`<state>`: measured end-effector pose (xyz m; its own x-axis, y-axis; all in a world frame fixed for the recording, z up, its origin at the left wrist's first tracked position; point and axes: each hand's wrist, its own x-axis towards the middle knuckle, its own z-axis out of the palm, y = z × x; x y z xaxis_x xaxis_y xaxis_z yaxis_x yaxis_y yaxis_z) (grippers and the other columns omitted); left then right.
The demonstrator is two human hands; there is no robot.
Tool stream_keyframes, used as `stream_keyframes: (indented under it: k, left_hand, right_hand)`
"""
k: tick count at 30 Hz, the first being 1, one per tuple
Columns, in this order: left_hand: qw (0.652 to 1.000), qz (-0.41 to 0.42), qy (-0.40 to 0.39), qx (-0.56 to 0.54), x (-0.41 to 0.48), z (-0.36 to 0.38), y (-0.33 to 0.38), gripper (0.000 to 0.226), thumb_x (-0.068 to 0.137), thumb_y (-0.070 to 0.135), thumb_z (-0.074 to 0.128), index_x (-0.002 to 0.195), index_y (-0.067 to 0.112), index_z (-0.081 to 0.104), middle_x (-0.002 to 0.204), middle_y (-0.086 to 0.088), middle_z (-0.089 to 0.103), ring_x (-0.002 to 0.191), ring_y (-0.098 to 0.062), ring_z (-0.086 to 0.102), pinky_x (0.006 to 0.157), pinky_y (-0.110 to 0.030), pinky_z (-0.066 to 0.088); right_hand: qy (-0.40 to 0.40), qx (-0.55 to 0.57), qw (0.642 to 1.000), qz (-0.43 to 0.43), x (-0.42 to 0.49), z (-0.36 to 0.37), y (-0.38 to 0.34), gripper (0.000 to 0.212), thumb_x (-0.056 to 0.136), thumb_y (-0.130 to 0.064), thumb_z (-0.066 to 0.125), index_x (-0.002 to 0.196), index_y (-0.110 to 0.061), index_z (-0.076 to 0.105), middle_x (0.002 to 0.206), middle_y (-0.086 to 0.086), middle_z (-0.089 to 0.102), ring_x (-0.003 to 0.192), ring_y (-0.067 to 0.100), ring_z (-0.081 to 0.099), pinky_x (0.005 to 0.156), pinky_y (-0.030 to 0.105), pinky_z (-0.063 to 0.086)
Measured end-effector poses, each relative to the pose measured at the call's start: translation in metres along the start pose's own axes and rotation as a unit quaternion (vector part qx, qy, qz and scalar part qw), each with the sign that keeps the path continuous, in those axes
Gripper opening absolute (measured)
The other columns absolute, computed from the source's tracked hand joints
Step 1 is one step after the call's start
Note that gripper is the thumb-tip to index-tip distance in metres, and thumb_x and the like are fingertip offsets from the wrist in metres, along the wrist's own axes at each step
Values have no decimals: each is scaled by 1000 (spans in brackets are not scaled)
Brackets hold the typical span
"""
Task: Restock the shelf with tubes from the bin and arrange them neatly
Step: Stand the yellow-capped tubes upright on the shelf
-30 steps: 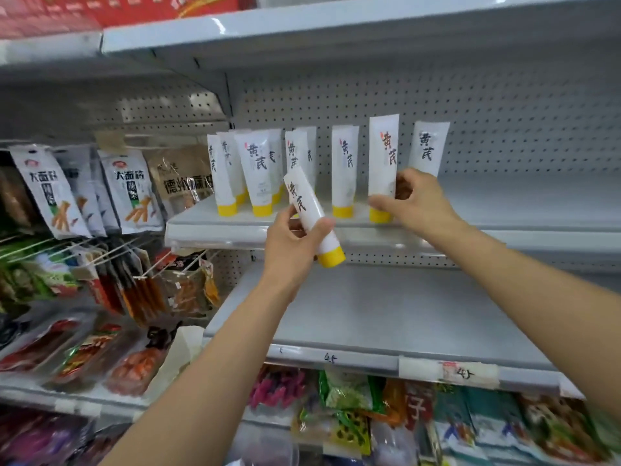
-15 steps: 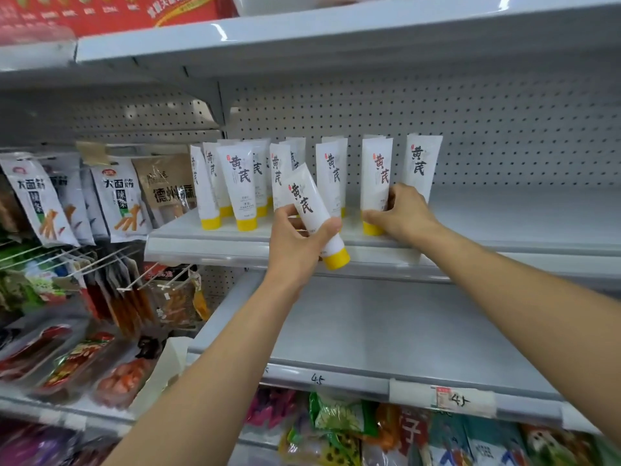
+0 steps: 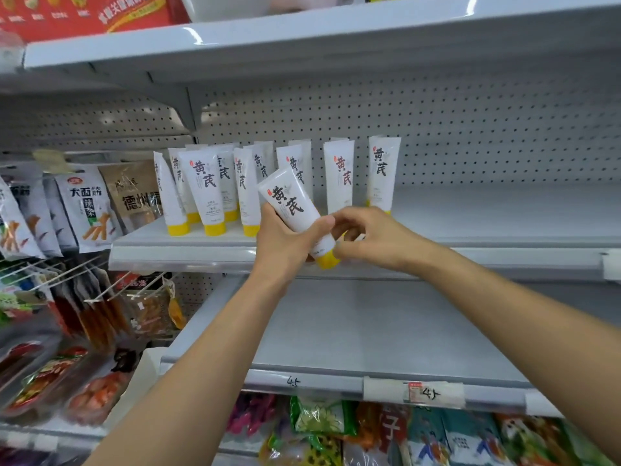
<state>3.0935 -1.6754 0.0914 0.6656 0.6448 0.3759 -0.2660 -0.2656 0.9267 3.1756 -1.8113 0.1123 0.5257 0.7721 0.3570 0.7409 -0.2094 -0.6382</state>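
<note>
Several white tubes with yellow caps stand cap-down in a row on the left part of the grey shelf; the rightmost tube stands a little apart. My left hand grips another such tube, tilted, label towards me and cap low right, in front of the row. My right hand has its fingertips curled round that tube's yellow cap end. The bin is out of view.
The shelf runs bare to the right of the tubes. Below it lies a bare grey shelf with price labels. Snack packets hang on hooks at the left, and bagged goods fill the bottom shelf.
My right hand has let go of the standing tube on the shelf and come left to the cap of the tube in my left hand. The view moved closer to the shelf.
</note>
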Motion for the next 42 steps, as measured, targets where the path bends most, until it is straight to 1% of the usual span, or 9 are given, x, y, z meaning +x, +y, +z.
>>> stream_keyframes:
  k: [4,8,10,14,18,20,23,39,42]
  left_hand:
    - [999,27,-30,37,-4,15,9,60,68,23,86,111,15,45,105,-1,65,96,-19,68,72,-46,60]
    - [995,30,-68,59,-5,29,19,53,77,27,79,116,14,46,103,3,64,96,-14,66,76,-40,60]
    - [992,39,-85,89,-2,33,20,52,83,37,72,124,18,47,104,4,62,96,-13,64,83,-41,58]
    - [959,106,-63,255,2,31,10,51,87,47,62,129,21,49,105,5,57,92,-12,58,86,-36,51]
    - [909,163,-33,382,1,26,-2,41,87,40,62,123,21,53,100,10,55,95,-16,57,85,-41,50]
    - [892,177,-29,414,0,25,-4,39,88,39,61,121,21,55,102,8,57,96,-17,57,84,-42,50]
    - [881,184,-27,435,0,26,-4,38,88,39,60,121,22,55,106,6,60,97,-17,58,84,-41,50]
    - [876,178,-45,445,1,24,-10,34,89,38,59,118,22,58,109,3,62,99,-18,57,88,-43,49]
    - [874,197,-49,442,-3,15,-11,33,89,37,58,118,22,58,109,3,60,100,-18,56,87,-43,48]
  right_hand:
    - [22,-8,999,-21,-4,-3,4,16,77,-20,75,80,-13,60,68,-9,52,58,4,42,55,15,36]
    - [52,-6,998,-27,-7,-16,10,17,77,-18,75,73,-16,58,63,-9,51,52,0,41,51,14,35]
    - [74,3,997,-16,-7,-25,15,14,78,-16,75,82,-17,61,68,-9,57,55,0,47,53,13,38]
    - [169,-5,985,32,-1,-44,32,24,76,-17,76,96,-9,65,91,3,70,79,20,67,72,34,55]
    - [192,-11,979,65,5,-57,49,36,76,-16,76,109,-11,62,104,1,68,89,16,65,78,30,53]
    - [189,-25,978,86,9,-59,57,38,77,-19,76,111,-13,62,107,1,68,93,18,64,82,34,54]
    - [174,-47,977,115,14,-58,66,42,77,-23,76,115,-13,62,114,4,68,98,21,65,88,40,54]
    - [151,-84,973,152,13,-48,58,37,81,-23,73,113,-10,60,110,6,66,97,22,63,85,38,53]
    - [165,-98,966,174,4,-41,54,45,81,-28,71,119,-12,53,113,4,61,100,22,59,84,36,50]
